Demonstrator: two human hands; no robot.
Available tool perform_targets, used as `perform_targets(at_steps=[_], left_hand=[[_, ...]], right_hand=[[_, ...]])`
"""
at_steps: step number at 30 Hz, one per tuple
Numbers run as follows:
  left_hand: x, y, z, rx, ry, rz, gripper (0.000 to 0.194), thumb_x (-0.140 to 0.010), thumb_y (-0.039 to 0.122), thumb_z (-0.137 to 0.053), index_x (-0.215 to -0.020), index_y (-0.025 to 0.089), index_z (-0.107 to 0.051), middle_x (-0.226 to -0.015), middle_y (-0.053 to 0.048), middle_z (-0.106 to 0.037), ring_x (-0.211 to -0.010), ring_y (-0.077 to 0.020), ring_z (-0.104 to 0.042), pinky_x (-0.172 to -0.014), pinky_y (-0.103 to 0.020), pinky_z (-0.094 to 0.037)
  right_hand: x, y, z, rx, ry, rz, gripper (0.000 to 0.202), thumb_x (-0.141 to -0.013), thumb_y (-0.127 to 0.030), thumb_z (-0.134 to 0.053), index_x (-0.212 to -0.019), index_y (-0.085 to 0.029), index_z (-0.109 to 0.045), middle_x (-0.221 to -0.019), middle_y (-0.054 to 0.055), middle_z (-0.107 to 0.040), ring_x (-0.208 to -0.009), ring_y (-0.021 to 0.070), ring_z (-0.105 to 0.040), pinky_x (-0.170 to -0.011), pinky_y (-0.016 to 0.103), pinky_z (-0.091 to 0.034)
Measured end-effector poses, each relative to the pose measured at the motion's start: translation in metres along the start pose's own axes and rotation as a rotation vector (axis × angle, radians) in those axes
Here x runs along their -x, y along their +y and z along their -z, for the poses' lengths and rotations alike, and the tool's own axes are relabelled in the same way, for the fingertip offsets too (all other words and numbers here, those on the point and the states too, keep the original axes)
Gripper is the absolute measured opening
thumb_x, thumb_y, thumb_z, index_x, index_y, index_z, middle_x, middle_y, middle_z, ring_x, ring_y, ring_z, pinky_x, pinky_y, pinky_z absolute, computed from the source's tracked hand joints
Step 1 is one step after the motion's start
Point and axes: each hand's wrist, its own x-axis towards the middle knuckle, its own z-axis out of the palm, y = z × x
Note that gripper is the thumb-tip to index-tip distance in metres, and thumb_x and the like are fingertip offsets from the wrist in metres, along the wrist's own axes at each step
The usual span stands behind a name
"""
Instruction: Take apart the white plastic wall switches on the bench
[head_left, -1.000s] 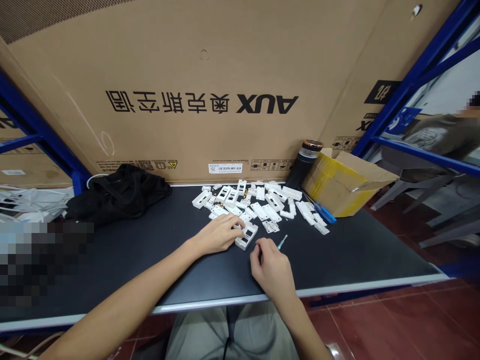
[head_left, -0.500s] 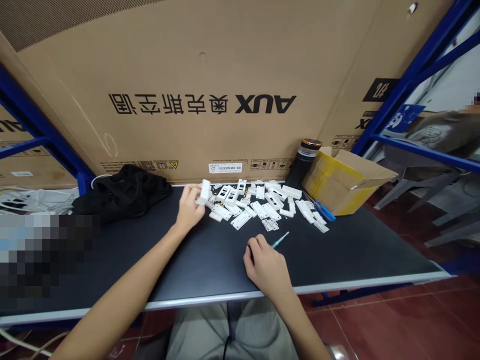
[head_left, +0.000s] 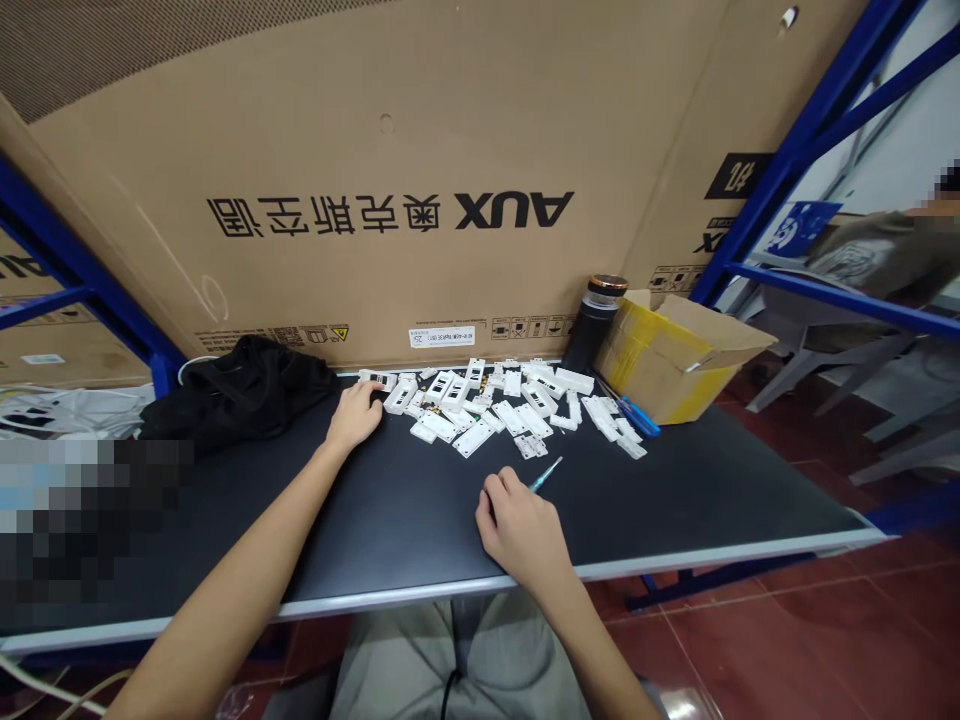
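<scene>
At the left end of a heap of white plastic parts point(head_left: 472, 438), my left hand point(head_left: 355, 415) has its fingers on a white socket piece point(head_left: 384, 379) with dark slots, which lies at the table's back edge. A similar slotted piece point(head_left: 400, 396) lies just to its right. My right hand point(head_left: 519, 520) rests on the black table top near the front edge, its fingers curled round a slim teal screwdriver point(head_left: 545, 475). The tip points up and away to the right. Most of its handle is hidden in the palm.
Behind the heap stand a dark bottle point(head_left: 589, 335) and an opened cardboard box point(head_left: 675, 365) with yellow tape. A blue-handled tool point(head_left: 641, 420) lies against the box. Black cloth point(head_left: 247, 390) is bunched at the left. A big carton point(head_left: 390, 270) walls off the back.
My left hand has lowered the white socket piece from above the heap to the table at the heap's left end. The right hand stays with the screwdriver. The view has shifted slightly.
</scene>
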Motion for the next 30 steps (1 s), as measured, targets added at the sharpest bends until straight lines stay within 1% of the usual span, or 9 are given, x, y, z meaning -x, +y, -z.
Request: perform_targets(at_steps=[4, 9, 13, 16, 20, 22, 24, 28, 30], left_hand=[[0.000, 0.002, 0.000, -0.019, -0.025, -0.009, 0.035, -0.097, 0.032, -0.044, -0.125, 0.023, -0.063, -0.139, -0.009, -0.059, -0.129, -0.0289, -0.049, -0.113, -0.045, -0.037], [0.002, 0.006, 0.004, -0.054, 0.002, 0.050, 0.038, -0.096, 0.046, -0.043, -0.115, 0.020, -0.065, -0.124, -0.012, -0.062, -0.122, -0.0348, -0.047, -0.106, -0.049, -0.041], [0.005, 0.012, 0.010, -0.060, 0.013, 0.102, 0.046, -0.096, 0.056, -0.041, -0.106, 0.021, -0.068, -0.114, -0.013, -0.063, -0.117, -0.0371, -0.048, -0.101, -0.051, -0.043], [0.007, 0.015, 0.013, -0.049, 0.017, 0.137, 0.051, -0.093, 0.065, -0.042, -0.101, 0.022, -0.070, -0.110, -0.013, -0.063, -0.115, -0.0366, -0.049, -0.101, -0.050, -0.044], [0.012, 0.016, 0.015, -0.037, 0.037, 0.193, 0.052, -0.087, 0.070, -0.051, -0.096, 0.022, -0.069, -0.118, -0.015, -0.060, -0.117, -0.0390, -0.050, -0.100, -0.050, -0.044], [0.016, 0.014, 0.017, -0.032, 0.049, 0.219, 0.052, -0.085, 0.071, -0.055, -0.091, 0.020, -0.069, -0.121, -0.016, -0.059, -0.119, -0.0398, -0.051, -0.099, -0.050, -0.045], [0.019, 0.011, 0.020, -0.028, 0.061, 0.236, 0.052, -0.088, 0.068, -0.054, -0.091, 0.019, -0.069, -0.123, -0.016, -0.060, -0.119, -0.0371, -0.054, -0.099, -0.049, -0.045], [0.030, 0.005, 0.030, -0.036, 0.080, 0.257, 0.041, -0.098, 0.053, -0.053, -0.108, 0.015, -0.066, -0.121, -0.011, -0.064, -0.116, -0.0257, -0.059, -0.103, -0.048, -0.046], [0.041, 0.003, 0.036, -0.042, 0.073, 0.258, 0.037, -0.098, 0.047, -0.057, -0.112, 0.014, -0.065, -0.121, -0.010, -0.065, -0.114, -0.0239, -0.061, -0.102, -0.048, -0.048]], right_hand=[[0.000, 0.000, 0.000, -0.004, -0.006, -0.002, 0.018, -0.098, -0.023, -0.044, -0.083, -0.020, -0.054, -0.085, 0.002, -0.056, -0.065, 0.0120, -0.056, -0.051, 0.031, -0.018], [-0.001, 0.000, 0.001, -0.005, -0.023, -0.006, 0.018, -0.098, -0.024, -0.045, -0.084, -0.020, -0.054, -0.085, 0.002, -0.058, -0.065, 0.0123, -0.057, -0.051, 0.031, -0.016], [-0.001, -0.001, 0.002, -0.005, -0.051, -0.004, 0.020, -0.099, -0.024, -0.043, -0.083, -0.020, -0.055, -0.079, 0.001, -0.060, -0.060, 0.0123, -0.056, -0.051, 0.032, -0.014], [-0.001, -0.002, 0.003, 0.000, -0.071, -0.006, 0.021, -0.099, -0.024, -0.042, -0.083, -0.020, -0.056, -0.075, 0.001, -0.062, -0.059, 0.0126, -0.057, -0.052, 0.033, -0.013], [0.001, -0.004, 0.006, 0.019, -0.084, -0.019, 0.022, -0.099, -0.024, -0.041, -0.084, -0.020, -0.057, -0.075, 0.002, -0.065, -0.063, 0.0131, -0.060, -0.053, 0.033, -0.014], [0.001, -0.005, 0.009, 0.031, -0.089, -0.027, 0.021, -0.099, -0.025, -0.043, -0.085, -0.020, -0.057, -0.074, 0.001, -0.066, -0.063, 0.0131, -0.060, -0.053, 0.032, -0.014], [0.001, -0.006, 0.011, 0.041, -0.095, -0.030, 0.019, -0.098, -0.026, -0.045, -0.085, -0.020, -0.057, -0.074, 0.000, -0.067, -0.062, 0.0131, -0.060, -0.053, 0.032, -0.013], [0.003, -0.008, 0.014, 0.053, -0.099, -0.033, 0.017, -0.098, -0.028, -0.046, -0.089, -0.022, -0.058, -0.077, 0.000, -0.070, -0.063, 0.0139, -0.062, -0.055, 0.032, -0.014], [0.006, -0.009, 0.016, 0.059, -0.097, -0.041, 0.017, -0.099, -0.029, -0.045, -0.091, -0.022, -0.058, -0.079, 0.001, -0.071, -0.065, 0.0147, -0.063, -0.056, 0.031, -0.015]])
